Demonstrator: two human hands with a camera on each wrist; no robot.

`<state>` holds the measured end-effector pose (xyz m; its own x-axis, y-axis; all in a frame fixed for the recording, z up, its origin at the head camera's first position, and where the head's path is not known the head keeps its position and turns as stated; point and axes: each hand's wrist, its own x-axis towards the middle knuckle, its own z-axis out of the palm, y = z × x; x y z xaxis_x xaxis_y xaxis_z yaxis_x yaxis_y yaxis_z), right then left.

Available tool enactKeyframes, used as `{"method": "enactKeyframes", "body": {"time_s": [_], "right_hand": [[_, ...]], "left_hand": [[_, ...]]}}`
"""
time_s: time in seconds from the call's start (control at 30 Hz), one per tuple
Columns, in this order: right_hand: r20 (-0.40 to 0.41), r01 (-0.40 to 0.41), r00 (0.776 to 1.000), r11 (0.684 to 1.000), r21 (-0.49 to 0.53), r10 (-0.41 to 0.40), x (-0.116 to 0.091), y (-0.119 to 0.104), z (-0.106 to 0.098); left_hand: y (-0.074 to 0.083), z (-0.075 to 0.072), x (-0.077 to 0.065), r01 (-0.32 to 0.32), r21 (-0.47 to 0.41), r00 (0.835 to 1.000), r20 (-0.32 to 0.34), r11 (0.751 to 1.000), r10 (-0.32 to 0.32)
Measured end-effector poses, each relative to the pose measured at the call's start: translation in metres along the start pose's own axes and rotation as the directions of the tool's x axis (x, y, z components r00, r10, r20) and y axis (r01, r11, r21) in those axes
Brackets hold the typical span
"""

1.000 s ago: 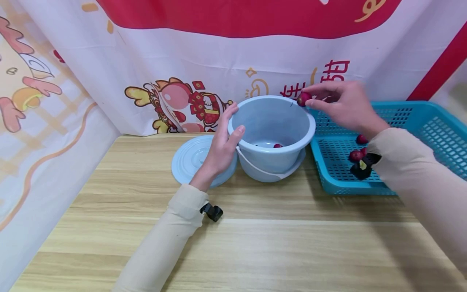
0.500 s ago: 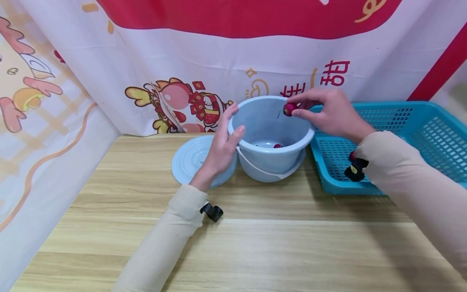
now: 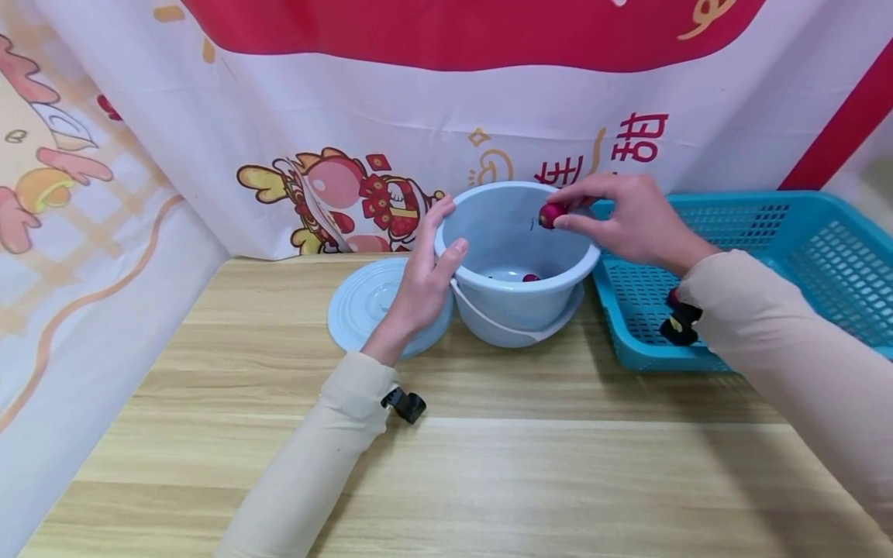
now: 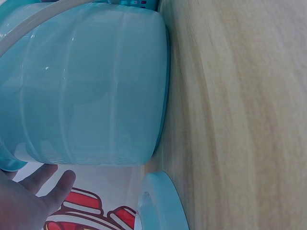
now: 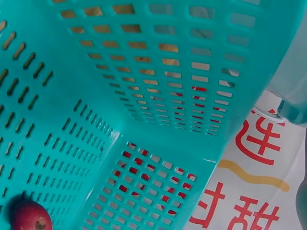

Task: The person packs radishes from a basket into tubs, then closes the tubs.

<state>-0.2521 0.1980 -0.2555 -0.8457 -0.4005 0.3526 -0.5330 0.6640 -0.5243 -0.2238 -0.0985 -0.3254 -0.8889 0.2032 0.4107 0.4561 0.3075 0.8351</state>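
My right hand (image 3: 621, 217) pinches a red radish (image 3: 551, 215) between thumb and fingers, inside the mouth of a light blue bucket (image 3: 512, 310). A thin dark root trails from the radish. Another radish (image 3: 531, 277) lies on the bucket's floor. My left hand (image 3: 422, 283) rests against the bucket's left side with fairly straight fingers, its thumb at the rim. In the left wrist view, the fingertips (image 4: 64, 184) of this hand meet the bucket wall (image 4: 91, 86). The white bail handle (image 3: 488, 319) hangs down in front.
A light blue lid (image 3: 359, 306) lies on the wooden table (image 3: 488, 480), left of the bucket. Close on the right stands a turquoise plastic basket (image 3: 649, 358), with a radish (image 5: 31, 215) visible inside. A printed cloth (image 3: 391, 116) hangs behind.
My right hand has carried the radish leftward from the bucket's right rim and slightly down into its mouth. The left hand and bucket have stayed in place.
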Motion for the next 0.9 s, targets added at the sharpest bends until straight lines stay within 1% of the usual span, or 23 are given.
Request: {"method": "enactKeyframes", "body": {"time_s": [0.2, 0.7, 0.9], "right_hand": [[0.015, -0.008, 1.000, 1.000, -0.019, 0.008, 0.0008, -0.0009, 0.0000], [0.015, -0.033, 0.999, 0.999, -0.001, 0.033, -0.0005, -0.0022, 0.0008], [0.011, -0.023, 1.000, 1.000, 0.008, 0.022, -0.0009, -0.0023, 0.0013]], "left_hand": [[-0.0001, -0.0008, -0.0001, 0.000, -0.009, 1.000, 0.004, 1.000, 0.000], [0.0000, -0.0003, -0.0001, -0.004, -0.007, 1.000, 0.001, 1.000, 0.004], [0.0001, -0.0005, -0.0002, -0.005, -0.003, 1.000, 0.000, 1.000, 0.005]]}}
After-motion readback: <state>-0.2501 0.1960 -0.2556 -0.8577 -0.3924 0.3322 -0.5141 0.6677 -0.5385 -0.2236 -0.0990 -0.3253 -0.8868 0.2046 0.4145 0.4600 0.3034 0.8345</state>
